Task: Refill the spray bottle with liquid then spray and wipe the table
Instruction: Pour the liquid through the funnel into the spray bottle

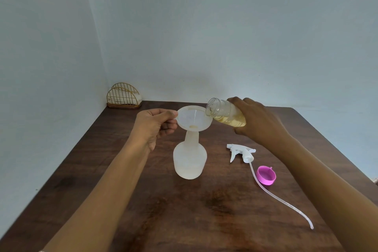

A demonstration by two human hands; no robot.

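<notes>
My left hand (156, 127) is pinching the rim of the white plastic funnel (193, 117) sitting in the frosted spray bottle (190, 159) on the dark wooden counter (184, 210). My right hand (259, 120), arm outstretched, is gripping and tilting a clear jar of yellow liquid (227, 113) over the funnel.
</notes>
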